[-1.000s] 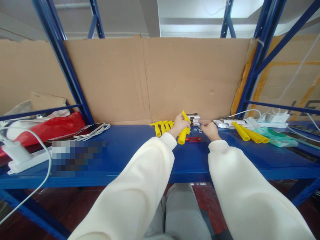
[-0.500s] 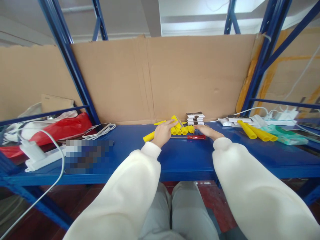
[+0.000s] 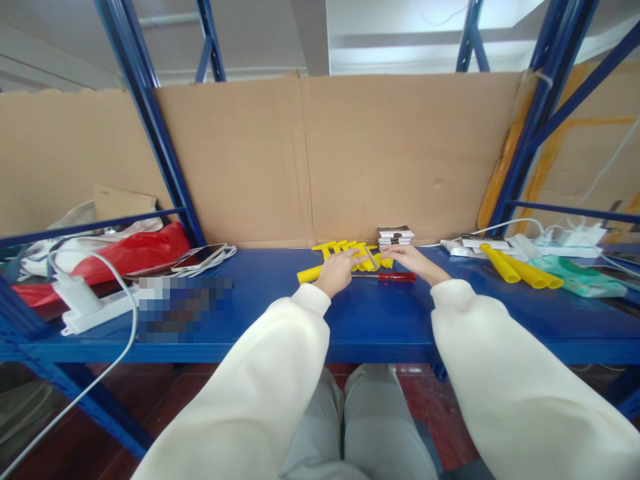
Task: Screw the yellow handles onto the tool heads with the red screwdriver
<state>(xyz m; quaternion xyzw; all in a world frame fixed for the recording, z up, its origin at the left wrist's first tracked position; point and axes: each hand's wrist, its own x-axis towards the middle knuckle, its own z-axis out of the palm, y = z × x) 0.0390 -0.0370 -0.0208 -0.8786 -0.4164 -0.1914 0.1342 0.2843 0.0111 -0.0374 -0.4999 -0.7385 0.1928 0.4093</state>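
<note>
Several yellow plastic pieces (image 3: 341,246) lie in a row near the cardboard wall. My left hand (image 3: 336,272) is at their left front, fingers pressed together and reaching over them; what they touch is too small to make out. A yellow tube (image 3: 309,274) lies left of that hand. My right hand (image 3: 413,261) is at the row's right end, its fingers stretched out to the left beside the yellow pieces. A screwdriver with a red handle (image 3: 397,277) lies in front, between the hands. Behind my right hand stands a stack of small black-and-white boxes (image 3: 395,236).
Yellow tubes (image 3: 525,271) and a green plastic packet (image 3: 580,275) lie at the right. At the left are a red bag (image 3: 135,252), a white power strip (image 3: 100,313) and cables. Blue posts (image 3: 150,120) frame the cardboard (image 3: 240,160).
The view has shifted slightly. My left hand has drawn back a little from the yellow pieces, showing more of them. My right hand's fingers have moved slightly left, toward the pieces.
</note>
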